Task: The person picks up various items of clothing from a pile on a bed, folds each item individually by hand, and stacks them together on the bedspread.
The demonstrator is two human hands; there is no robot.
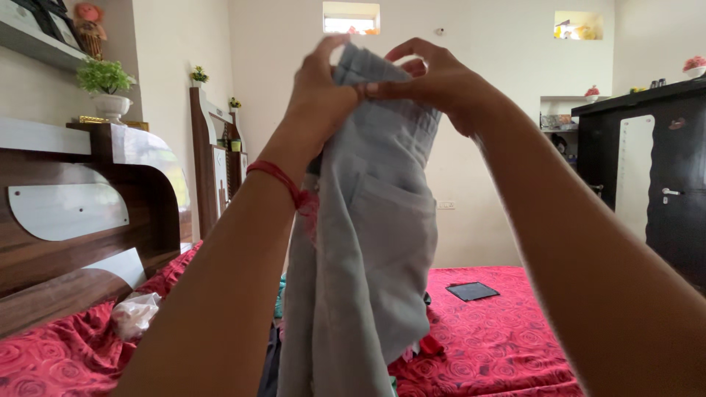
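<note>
From the head camera, the left hand [321, 94] and right hand [434, 81] were both pinched shut on the waistband of a pair of pale grey trousers [368, 242], held up high over the bed [500, 338]. The trousers hung unfolded at full length, so any folding looked not yet done. A crumpled clear plastic bag [134, 315] lay by the headboard [81, 228]; a flat dark rectangle [472, 291] lay on the red bedspread.
</note>
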